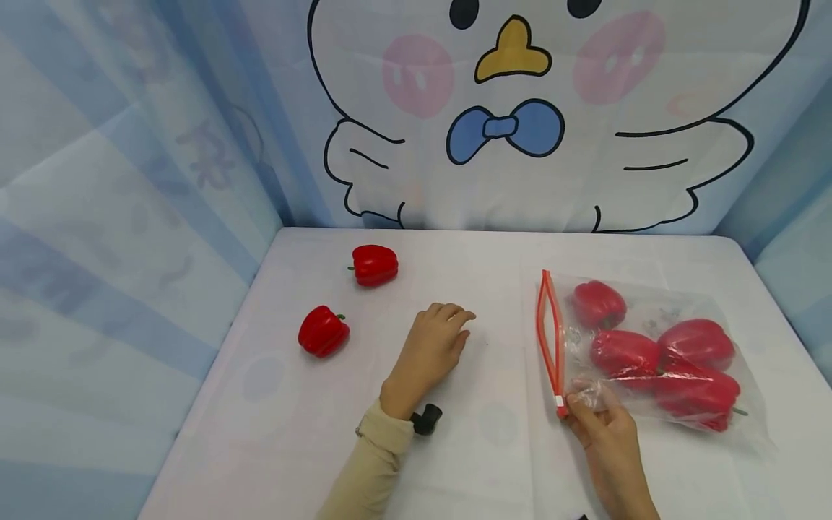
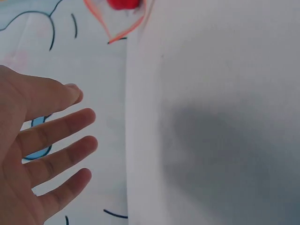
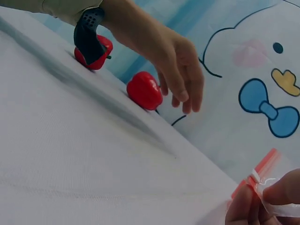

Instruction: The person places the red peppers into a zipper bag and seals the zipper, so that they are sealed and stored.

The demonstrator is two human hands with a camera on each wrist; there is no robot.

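My right hand [image 1: 607,440] pinches the near corner of a clear zip bag [image 1: 656,300] at the slider end of its orange-red zip strip. In the right wrist view, thumb and fingers hold the bag's edge [image 3: 267,161]. The bag lies on the table's right side, its mouth to the left, parted around the middle. Several red bell peppers [image 1: 695,343] are inside. My left hand [image 1: 429,347] is held above the middle of the table, holding nothing; the left wrist view shows its fingers [image 2: 70,150] spread apart. Two loose red bell peppers lie left of it, one nearer [image 1: 323,332], one farther [image 1: 375,266].
A white cloth covers the table [image 1: 260,448]. Behind it hangs a curtain [image 1: 507,188] with a cartoon bird, and light-blue curtains [image 1: 130,289] flank the sides. A black wrist strap piece [image 1: 427,419] sits at the left cuff.
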